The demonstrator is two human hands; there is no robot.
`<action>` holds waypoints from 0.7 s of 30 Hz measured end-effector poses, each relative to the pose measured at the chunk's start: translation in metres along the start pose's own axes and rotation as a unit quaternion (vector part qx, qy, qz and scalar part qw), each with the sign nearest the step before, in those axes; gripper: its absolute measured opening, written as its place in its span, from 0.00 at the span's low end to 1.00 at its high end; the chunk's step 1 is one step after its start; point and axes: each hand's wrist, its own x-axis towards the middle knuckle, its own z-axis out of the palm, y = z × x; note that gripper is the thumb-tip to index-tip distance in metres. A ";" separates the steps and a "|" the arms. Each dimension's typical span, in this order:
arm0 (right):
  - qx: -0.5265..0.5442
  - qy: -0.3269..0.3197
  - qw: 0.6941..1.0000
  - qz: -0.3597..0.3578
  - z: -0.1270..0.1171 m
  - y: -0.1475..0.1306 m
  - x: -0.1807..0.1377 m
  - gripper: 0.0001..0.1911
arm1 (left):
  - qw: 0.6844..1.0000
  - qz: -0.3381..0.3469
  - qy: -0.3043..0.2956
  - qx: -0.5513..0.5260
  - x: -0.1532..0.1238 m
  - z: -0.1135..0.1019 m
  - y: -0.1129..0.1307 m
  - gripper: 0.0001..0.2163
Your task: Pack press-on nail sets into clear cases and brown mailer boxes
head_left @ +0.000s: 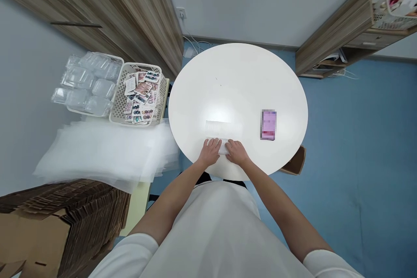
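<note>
Both my hands rest near the front edge of the round white table (239, 82). Between them is a small roll of translucent white packing sheet (223, 147), with a loose end lying flat on the tabletop beyond it. My left hand (210, 151) curls over the roll's left end. At its right end my right hand (236, 152) grips it in the same way, fingers bent. Whatever may be inside the wrap is hidden.
A phone-like device with a blurred screen (268, 125) lies on the table's right side. To the left are a basket of carded hair ties (141, 100), clear plastic boxes (87, 78), a stack of translucent sheets (104, 150) and folded cardboard (65, 230). An open carton (295, 161) sits below right.
</note>
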 end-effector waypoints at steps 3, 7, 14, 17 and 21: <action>0.000 0.003 1.000 -0.001 0.000 0.001 -0.002 0.18 | 1.000 0.001 -0.007 -0.010 0.000 0.004 -0.001 0.26; -0.008 -0.003 1.000 0.000 0.002 -0.001 -0.004 0.17 | 1.000 -0.003 -0.018 -0.007 0.000 0.008 -0.001 0.26; -0.014 0.015 0.999 0.031 0.007 -0.007 -0.001 0.16 | 1.000 -0.013 -0.024 0.012 -0.009 0.015 0.015 0.30; 0.024 0.040 0.998 0.037 0.008 -0.007 -0.003 0.18 | 0.999 -0.002 -0.035 0.016 -0.014 0.019 0.022 0.30; 0.153 0.126 0.974 0.110 0.012 -0.011 -0.020 0.22 | 0.999 -0.011 -0.040 0.017 -0.018 0.022 0.021 0.30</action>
